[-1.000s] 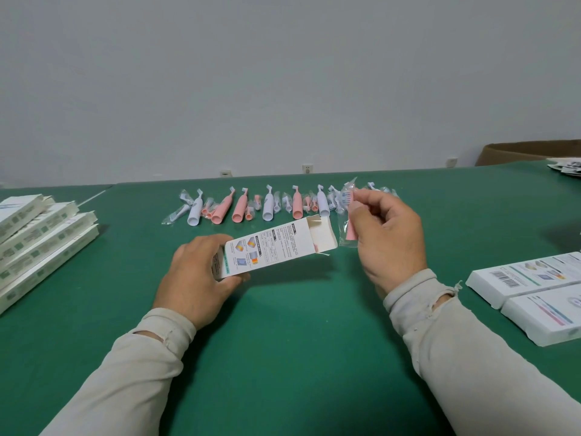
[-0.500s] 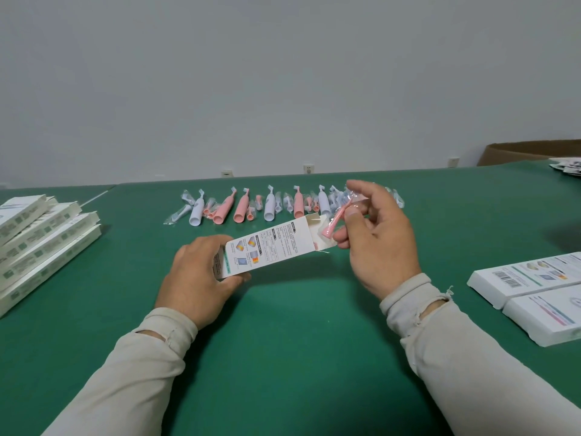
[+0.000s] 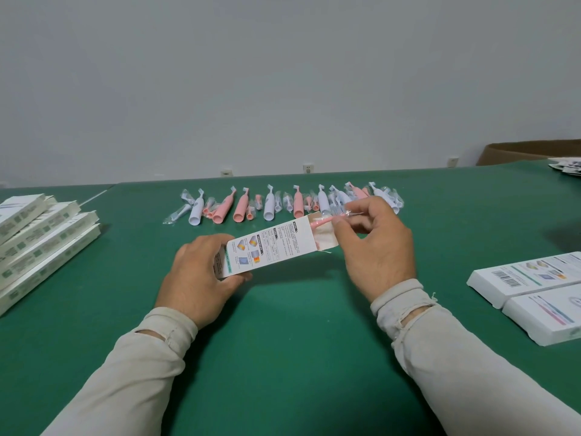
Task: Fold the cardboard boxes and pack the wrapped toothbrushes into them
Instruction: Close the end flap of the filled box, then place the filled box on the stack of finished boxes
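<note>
My left hand (image 3: 201,278) grips the lower end of a white printed cardboard box (image 3: 276,245), held above the green table with its open flap end pointing right. My right hand (image 3: 377,250) pinches a pink toothbrush head in clear wrap (image 3: 323,222), lying nearly level, its end at the box's open mouth. How far it reaches inside is hidden by the flap. Along the table behind them lies a row of pink and white wrapped toothbrushes (image 3: 267,204).
A stack of white boxes (image 3: 41,240) lies at the left edge. Two white boxes (image 3: 534,287) lie at the right. A brown carton (image 3: 528,151) and a few printed sheets (image 3: 566,166) sit at the far right. Green table (image 3: 283,357) stretches between my arms.
My right hand has turned the wrapped pink piece from upright to nearly level and brought it left to the box's open end. The left hand and box have barely moved.
</note>
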